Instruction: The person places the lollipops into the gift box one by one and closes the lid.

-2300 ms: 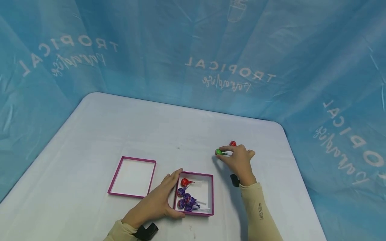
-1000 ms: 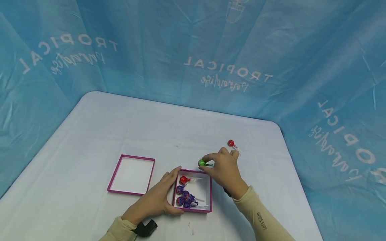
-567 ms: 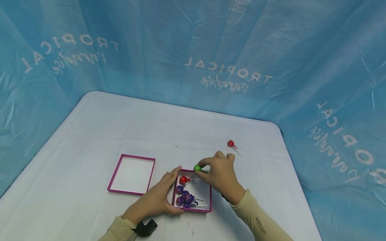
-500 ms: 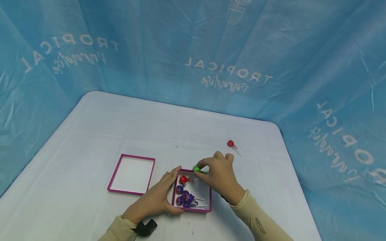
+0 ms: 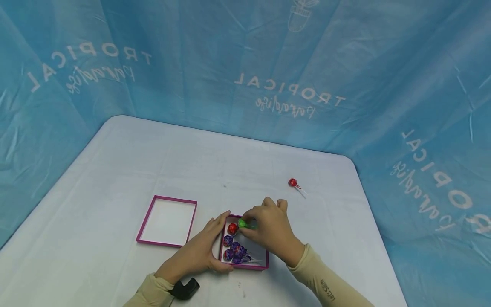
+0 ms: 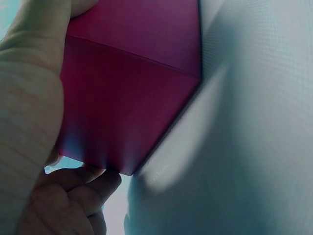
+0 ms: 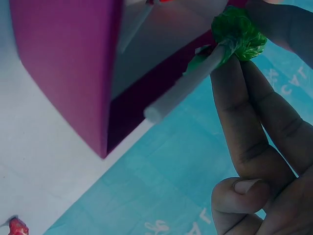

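Observation:
My right hand [image 5: 270, 226] pinches a green-wrapped lollipop [image 7: 238, 35] by its head, over the far part of a magenta-edged square box [image 5: 253, 267]. The white stick points back toward the wrist in the right wrist view. Inside the box lie a red lollipop [image 5: 232, 228] and several purple lollipops [image 5: 237, 251], heads toward the left wall. My left hand [image 5: 199, 251] grips the box by its left side, fingers at the far left corner and thumb at the near wall. In the left wrist view the box's outer wall [image 6: 122, 98] fills the middle.
A square lid [image 5: 167, 221] with a magenta rim lies inside up, left of the box. Another red lollipop [image 5: 293, 182] lies on the white tablecloth [image 5: 215, 162], beyond the right hand. Blue printed curtains [image 5: 215, 64] stand behind the table and at both sides.
My right hand has carried the green lollipop left and toward me, from near the far red lollipop to over the box, next to the red one inside. The left hand keeps its grip.

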Action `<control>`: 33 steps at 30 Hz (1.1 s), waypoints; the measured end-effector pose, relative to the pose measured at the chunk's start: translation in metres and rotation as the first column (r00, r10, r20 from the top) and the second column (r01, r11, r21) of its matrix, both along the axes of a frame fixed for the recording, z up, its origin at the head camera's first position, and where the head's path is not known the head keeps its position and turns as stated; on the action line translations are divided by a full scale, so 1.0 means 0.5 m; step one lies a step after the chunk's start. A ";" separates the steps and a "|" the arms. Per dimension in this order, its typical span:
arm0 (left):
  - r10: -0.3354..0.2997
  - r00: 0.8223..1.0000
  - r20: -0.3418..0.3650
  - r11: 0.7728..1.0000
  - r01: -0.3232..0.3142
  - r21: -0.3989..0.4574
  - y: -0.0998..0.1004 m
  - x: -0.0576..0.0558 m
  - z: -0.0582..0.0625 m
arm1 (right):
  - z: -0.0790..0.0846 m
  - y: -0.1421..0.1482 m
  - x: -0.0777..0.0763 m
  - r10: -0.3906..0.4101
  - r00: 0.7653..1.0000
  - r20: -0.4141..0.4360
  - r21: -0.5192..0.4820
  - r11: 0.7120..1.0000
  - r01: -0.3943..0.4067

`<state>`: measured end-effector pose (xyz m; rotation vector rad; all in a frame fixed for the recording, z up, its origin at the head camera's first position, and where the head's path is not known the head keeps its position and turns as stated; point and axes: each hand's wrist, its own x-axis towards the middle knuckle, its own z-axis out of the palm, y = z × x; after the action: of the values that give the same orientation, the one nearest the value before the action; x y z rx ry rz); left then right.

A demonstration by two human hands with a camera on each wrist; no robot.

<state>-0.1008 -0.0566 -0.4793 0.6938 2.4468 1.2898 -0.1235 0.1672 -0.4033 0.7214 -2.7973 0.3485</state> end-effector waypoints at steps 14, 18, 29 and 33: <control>-0.001 1.000 -0.017 1.000 0.001 0.009 -0.001 0.002 -0.002 | -0.024 -0.017 0.013 0.021 0.995 0.096 0.053 0.998 -0.026; 0.002 1.000 -0.016 1.000 -0.002 0.006 -0.002 0.001 -0.002 | -0.032 -0.016 0.014 0.015 0.992 0.123 0.059 0.998 -0.022; -0.010 1.000 -0.011 1.000 0.009 -0.003 0.000 -0.001 -0.002 | -0.049 -0.012 0.010 0.023 0.989 0.147 0.077 0.996 -0.034; -0.009 1.000 -0.012 1.000 0.009 0.000 0.000 -0.001 -0.002 | -0.051 -0.014 0.008 0.038 0.989 0.140 0.103 0.993 -0.052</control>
<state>-0.1011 -0.0565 -0.4805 0.7137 2.4504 1.2857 -0.1195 0.1604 -0.4289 0.8146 -2.9527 0.2683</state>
